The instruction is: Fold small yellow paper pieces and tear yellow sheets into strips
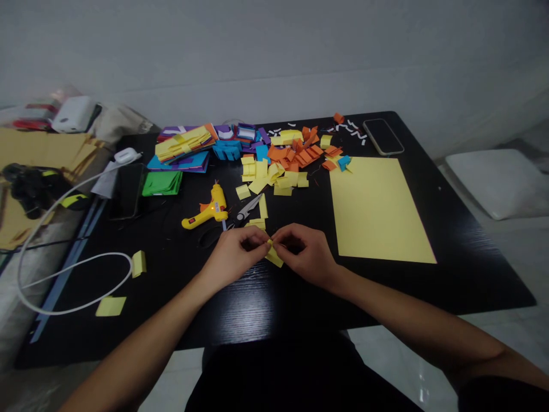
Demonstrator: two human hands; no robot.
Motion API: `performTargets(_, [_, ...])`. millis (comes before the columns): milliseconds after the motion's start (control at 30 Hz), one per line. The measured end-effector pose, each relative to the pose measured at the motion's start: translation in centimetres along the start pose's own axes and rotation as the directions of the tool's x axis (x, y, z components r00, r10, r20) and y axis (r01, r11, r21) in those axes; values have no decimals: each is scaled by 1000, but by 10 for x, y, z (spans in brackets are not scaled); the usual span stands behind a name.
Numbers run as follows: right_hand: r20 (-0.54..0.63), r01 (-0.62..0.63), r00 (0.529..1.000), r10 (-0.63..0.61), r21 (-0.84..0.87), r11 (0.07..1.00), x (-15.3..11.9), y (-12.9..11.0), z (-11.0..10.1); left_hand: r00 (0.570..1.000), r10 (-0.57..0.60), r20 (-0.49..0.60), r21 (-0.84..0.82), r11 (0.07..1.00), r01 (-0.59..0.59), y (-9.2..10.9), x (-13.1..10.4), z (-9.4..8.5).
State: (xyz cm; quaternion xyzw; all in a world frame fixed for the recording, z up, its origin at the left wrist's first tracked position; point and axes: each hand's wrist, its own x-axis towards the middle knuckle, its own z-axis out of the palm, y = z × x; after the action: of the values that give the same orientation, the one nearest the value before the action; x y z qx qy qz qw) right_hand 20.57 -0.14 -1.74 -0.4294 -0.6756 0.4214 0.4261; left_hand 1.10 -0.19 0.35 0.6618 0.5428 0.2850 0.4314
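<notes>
Over the middle of the black table, both my hands pinch one small yellow paper piece (274, 256) between thumbs and fingertips. My left hand (237, 252) is closed on its left side, and my right hand (306, 252) is closed on its right side. Part of the piece is hidden by the fingers. Just beyond my left hand lie scissors (249, 208) with their blades pointing away, and a yellow glue gun (210, 209) with a small light glowing on it. Several folded yellow paper pieces (283, 182) are scattered past my hands.
A large yellow sheet (380, 209) lies to the right, a phone (384, 137) behind it. Orange paper pieces (295, 151), a green paper stack (162, 183) and a mixed paper stack (184, 146) stand at the back. A white cable (77, 266) loops at the left.
</notes>
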Motion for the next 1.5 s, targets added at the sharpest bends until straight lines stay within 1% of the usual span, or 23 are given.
performTargets(167, [5, 147, 989, -147, -125, 981, 0, 1, 0, 999, 42, -3, 42, 998, -42, -3, -2, 0])
performTargets(267, [14, 182, 983, -182, -132, 974, 0, 2, 0, 999, 35, 17, 59, 998, -36, -2, -2, -2])
performTargets(367, [23, 182, 983, -181, -133, 974, 0, 3, 0, 998, 45, 43, 83, 995, -49, 0, -1, -3])
performTargets(500, [17, 159, 987, -158, -148, 976, 0, 3, 0, 994, 91, 61, 153, 983, -99, 3, -2, -3])
performTargets(600, [19, 123, 992, -122, -161, 979, 0, 0, 0, 989, 117, 92, 189, 973, -133, 4, -2, -3])
performTargets(667, [23, 86, 996, -83, -138, 987, 1, -2, -1, 988, 113, 108, 192, 972, -133, 3, -2, -3])
performTargets(733, [43, 38, 998, -36, -44, 998, 1, -4, -2, 988, 97, 119, 174, 978, -117, 2, -1, -4])
performTargets(800, [97, -2, 995, -5, 70, 998, 3, -5, -5, 986, 80, 144, 126, 987, -99, 1, 0, -7])
performTargets(933, [224, -31, 975, -18, 214, 976, 6, -5, -13, 974, 51, 219, 1, 999, -52, -1, 3, -16])
performTargets(1033, [271, -79, 963, -2, 285, 955, 8, -3, -15, 969, 45, 242, -66, 997, -29, 0, 4, -21])
performTargets(1167, [274, -95, 961, 17, 273, 957, 7, -1, -10, 975, 18, 223, -149, 989, 16, 0, 4, -21])
performTargets(1267, [311, -102, 950, 18, 255, 961, 6, -1, -8, 971, 7, 237, -204, 978, 43, -1, 4, -20])
performTargets(1400, [348, -120, 937, 29, 242, 963, 7, 0, -8, 965, -12, 264, -224, 972, 73, 0, 4, -20])
performTargets(1500, [344, -116, 939, 29, 235, 965, 7, 2, -8, 961, -31, 274, -221, 971, 94, 1, 4, -21])
